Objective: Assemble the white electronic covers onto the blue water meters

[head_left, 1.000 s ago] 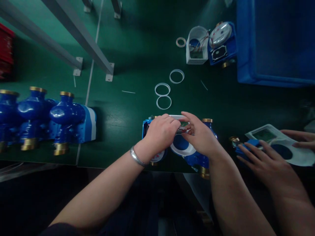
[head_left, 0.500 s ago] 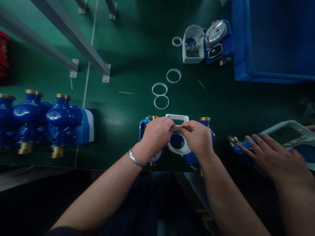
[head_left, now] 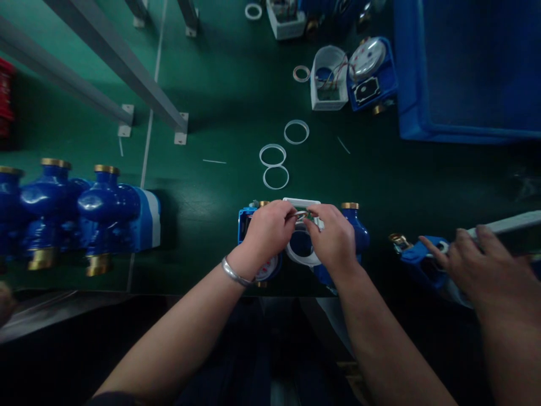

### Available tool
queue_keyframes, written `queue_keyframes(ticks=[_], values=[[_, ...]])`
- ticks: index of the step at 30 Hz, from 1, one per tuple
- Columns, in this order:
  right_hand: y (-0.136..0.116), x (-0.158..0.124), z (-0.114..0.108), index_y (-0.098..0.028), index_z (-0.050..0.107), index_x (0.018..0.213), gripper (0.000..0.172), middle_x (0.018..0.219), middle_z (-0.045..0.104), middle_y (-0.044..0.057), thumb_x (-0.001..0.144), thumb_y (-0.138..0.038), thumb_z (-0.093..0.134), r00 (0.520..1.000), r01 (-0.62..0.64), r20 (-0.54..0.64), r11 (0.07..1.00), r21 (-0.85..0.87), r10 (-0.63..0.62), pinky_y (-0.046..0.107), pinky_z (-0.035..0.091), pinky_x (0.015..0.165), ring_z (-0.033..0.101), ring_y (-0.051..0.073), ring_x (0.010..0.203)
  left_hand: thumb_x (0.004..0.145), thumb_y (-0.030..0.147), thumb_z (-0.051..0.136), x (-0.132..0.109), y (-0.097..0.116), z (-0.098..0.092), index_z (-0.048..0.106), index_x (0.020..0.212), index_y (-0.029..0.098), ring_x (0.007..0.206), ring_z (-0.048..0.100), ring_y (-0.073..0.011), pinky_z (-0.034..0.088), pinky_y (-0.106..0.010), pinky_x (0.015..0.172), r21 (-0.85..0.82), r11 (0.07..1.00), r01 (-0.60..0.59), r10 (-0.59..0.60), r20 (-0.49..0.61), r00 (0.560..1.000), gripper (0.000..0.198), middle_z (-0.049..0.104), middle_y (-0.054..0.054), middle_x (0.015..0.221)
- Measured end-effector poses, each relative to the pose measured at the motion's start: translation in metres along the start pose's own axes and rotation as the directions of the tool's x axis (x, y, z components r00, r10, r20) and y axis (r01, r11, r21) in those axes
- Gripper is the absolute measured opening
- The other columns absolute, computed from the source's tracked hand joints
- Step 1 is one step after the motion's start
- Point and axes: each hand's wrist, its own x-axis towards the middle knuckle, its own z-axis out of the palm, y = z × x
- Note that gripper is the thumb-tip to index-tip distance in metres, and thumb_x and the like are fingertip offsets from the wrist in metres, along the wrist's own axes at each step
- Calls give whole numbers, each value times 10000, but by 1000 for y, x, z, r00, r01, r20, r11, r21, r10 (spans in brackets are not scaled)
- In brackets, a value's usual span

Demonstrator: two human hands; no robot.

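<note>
head view: left hand [head_left: 270,232] and right hand [head_left: 335,239] pinch a small blurred part [head_left: 301,215], half hiding the meter [head_left: 359,232].

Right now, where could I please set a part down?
Bare mat lies between the blue meters and the left hand, and between the white rings and blue crate. It is crowded from the right hand to a co-worker's hand.

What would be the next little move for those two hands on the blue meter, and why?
Probably ease the small thin piece down into the white cover. The left hand and right hand both pinch it just over the cover's top edge, and the cover lies on the blue water meter. The piece is too small to identify.
</note>
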Motion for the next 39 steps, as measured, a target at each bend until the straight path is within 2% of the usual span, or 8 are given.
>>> queue_keyframes(ticks=[4,9,17,22,27,33,36,39], values=[[-5,3,1,-166,623,771,120,796,651,53,804,-173,508,995,-4,-100,999,39,7,290,447,704,596,177,746,806,200,543,4,-1,-3,632,780,153,708,551,-131,419,-252,644,-20,999,-36,37,35,999,104,628,-30,770],[-3,6,-4,-170,615,730,130,739,639,44,811,-191,516,1000,0,-20,1000,2,0,273,423,636,586,172,692,826,237,523,9,2,-8,649,809,160,735,560,-144,426,-260,655,29,996,-86,82,130,988,149,629,-38,791],[-5,-1,-3,-155,627,732,132,749,655,67,808,-191,525,999,-33,-37,998,-44,31,288,432,641,603,191,703,841,221,469,3,9,-5,635,804,155,711,552,-147,417,-259,615,91,995,-39,30,106,994,183,617,-48,817],[-5,7,-11,-167,611,745,10,742,653,30,741,-161,604,982,-185,58,968,167,178,281,455,659,604,163,694,853,236,461,1,4,-5,629,820,151,701,548,-144,403,-250,592,87,995,-47,40,86,996,191,611,-52,824],[-4,13,-12,-176,592,803,121,784,649,13,701,-118,621,971,-193,186,956,219,153,290,458,691,604,158,738,841,237,500,-2,-1,-4,620,816,159,709,543,-135,407,-247,622,10,998,-54,54,33,998,145,615,-40,803],[-7,9,-19,-197,596,972,278,806,653,7,718,-85,589,952,-167,276,982,90,136,285,454,675,608,166,744,824,226,501,-5,-2,-2,622,780,164,680,548,-131,404,-253,627,-89,994,63,-71,-88,994,144,639,-25,739],[-10,6,-27,-200,536,1159,471,1030,628,57,716,-38,542,928,-71,366,997,-15,72,325,467,789,594,202,919,785,212,540,0,-2,-3,618,772,162,674,538,-120,410,-253,637,-195,979,51,-73,-109,991,92,630,-16,733],[-12,7,-27,-84,456,1268,545,1226,517,169,727,-28,486,937,-7,335,965,-261,97,386,423,911,498,274,1114,741,163,555,8,-2,-6,590,776,154,606,500,-87,403,-225,586,-427,896,121,-164,-65,984,51,579,12,677]])
